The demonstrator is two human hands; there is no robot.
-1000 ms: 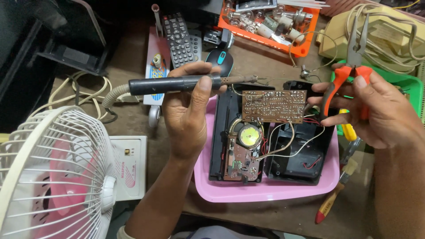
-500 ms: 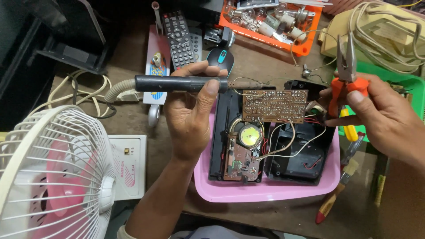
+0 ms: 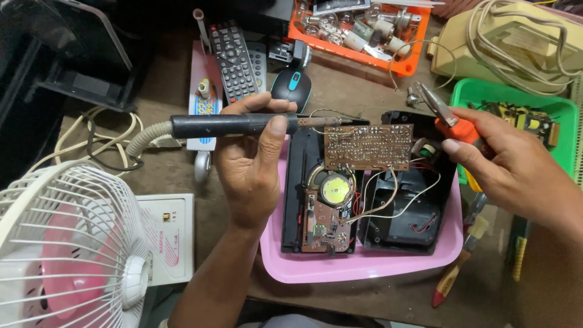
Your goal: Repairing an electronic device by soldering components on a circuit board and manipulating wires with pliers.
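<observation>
- Black-handled soldering iron, slim and round, lies level in the left hand; fingers wrap the barrel with the thumb pressed on top, so the metal tip meets the left edge of the circuit board.
- Circuit board, tan, solder side up and dotted with dull joints, is propped across the opened black plastic casing (thin white and red wires tether it to the parts below).
- Orange-handled pliers, steel nose pointing up-left, sit in the closed fingers of the right hand, just beside the board's right end.
- Pink plastic tray, shallow and smooth, holds the casing on the brown worktop, likely to catch loose parts.
- White wire-guard fan stands near left; a black remote control and an orange parts tray lie behind.
</observation>
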